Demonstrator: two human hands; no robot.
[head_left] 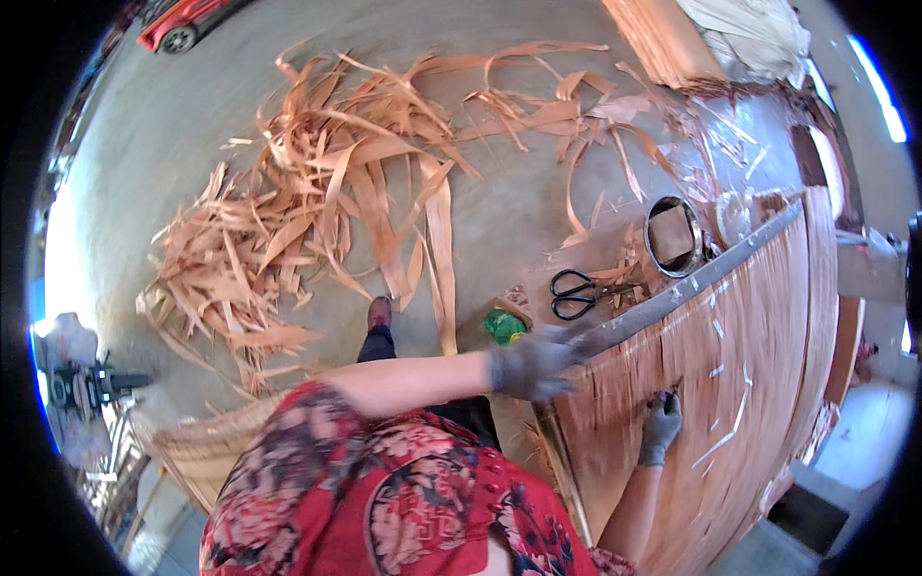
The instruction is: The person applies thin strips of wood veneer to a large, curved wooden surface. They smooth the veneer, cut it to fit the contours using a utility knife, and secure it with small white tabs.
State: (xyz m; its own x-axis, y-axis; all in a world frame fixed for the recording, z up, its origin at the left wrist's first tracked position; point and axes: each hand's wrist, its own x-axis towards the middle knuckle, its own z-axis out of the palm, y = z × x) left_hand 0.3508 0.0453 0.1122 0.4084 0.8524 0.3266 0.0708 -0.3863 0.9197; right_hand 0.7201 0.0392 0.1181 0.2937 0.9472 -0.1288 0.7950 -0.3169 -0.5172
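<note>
My left hand (528,363), in a grey glove and smeared by motion, reaches across to the lower end of the long grey bar (730,253) along the edge of the stacked veneer sheets (744,365); its fingers are unclear. Lower right, my gloved right hand (661,424) rests on the sheets with fingers curled around something small and dark that I cannot make out, beside a split in the wood. Thin white strips lie on the sheets. Black-handled scissors (573,294), a round metal container (672,235) holding a block, and a green crumpled object (503,326) lie beyond the bar.
Tangled veneer offcuts (317,192) cover much of the floor near my foot (379,317). A bundle of sheets (658,43) with white wrapping is at the top right. A red vehicle (178,27) stands top left, a motorbike (86,384) far left.
</note>
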